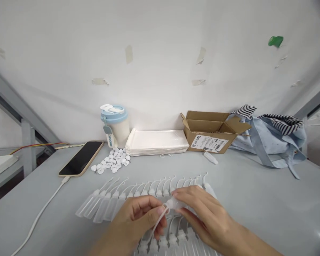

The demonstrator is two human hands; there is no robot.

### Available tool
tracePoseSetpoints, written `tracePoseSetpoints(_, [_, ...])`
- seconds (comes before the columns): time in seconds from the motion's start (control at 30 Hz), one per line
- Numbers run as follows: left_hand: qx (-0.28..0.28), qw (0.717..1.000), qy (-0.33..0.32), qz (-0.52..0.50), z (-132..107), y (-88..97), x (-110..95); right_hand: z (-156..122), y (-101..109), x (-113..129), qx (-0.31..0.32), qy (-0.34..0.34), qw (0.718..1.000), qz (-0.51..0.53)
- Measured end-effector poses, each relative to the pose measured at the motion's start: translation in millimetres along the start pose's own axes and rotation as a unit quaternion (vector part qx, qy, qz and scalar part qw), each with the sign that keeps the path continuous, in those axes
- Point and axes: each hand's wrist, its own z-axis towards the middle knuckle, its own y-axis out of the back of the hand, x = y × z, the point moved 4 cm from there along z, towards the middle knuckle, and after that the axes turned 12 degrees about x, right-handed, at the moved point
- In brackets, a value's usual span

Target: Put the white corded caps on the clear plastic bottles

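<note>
Between my two hands is a small translucent plastic bottle point(175, 203) with a thin white strap at its neck. My right hand point(202, 213) grips the bottle's body between thumb and fingers. Pinched in my left hand point(142, 217) is the white strap point(159, 223), looped near the neck. Behind and below my hands lie rows of similar translucent bottles point(102, 206), their thin straps pointing away from me. A nearer row of bottles point(181, 245) is partly hidden by my hands and the frame's lower edge.
Small white caps point(114, 160) lie piled by a blue-lidded cup point(117, 124). A charging phone point(81, 159) is at left. Along the wall stand a stack of white packets point(158, 140), an open cardboard box point(210, 137) and a light blue bag point(266, 142). One loose bottle point(210, 158) lies before the box.
</note>
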Motion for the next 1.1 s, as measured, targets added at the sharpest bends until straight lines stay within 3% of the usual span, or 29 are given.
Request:
tracePoseSetpoints(0.17, [-0.002, 1.000, 0.009, 0.007, 1, -0.3, -1, 1, 3, 7, -0.002, 0.018, 1.000, -0.003])
tracePoseSetpoints(0.6, [0.020, 1.000, 0.006, 0.008, 1, -6.8, 8, -10, 0, 8, 0.104, 0.033, 0.993, -0.035])
tracePoseSetpoints(0.67, [0.023, 1.000, 0.001, 0.006, 2, -7.0, 8, -8, -1, 9, 0.096, 0.026, 0.995, -0.022])
tracePoseSetpoints(0.83, [0.021, 1.000, 0.009, 0.010, 0, -7.0, 6, 1, 3, 11, 0.010, 0.008, 0.996, 0.083])
tracePoseSetpoints(1.1, [0.044, 0.999, 0.000, 0.010, 1, -6.2, 5, 6, 7, 9, -0.005, -0.089, 0.980, 0.179])
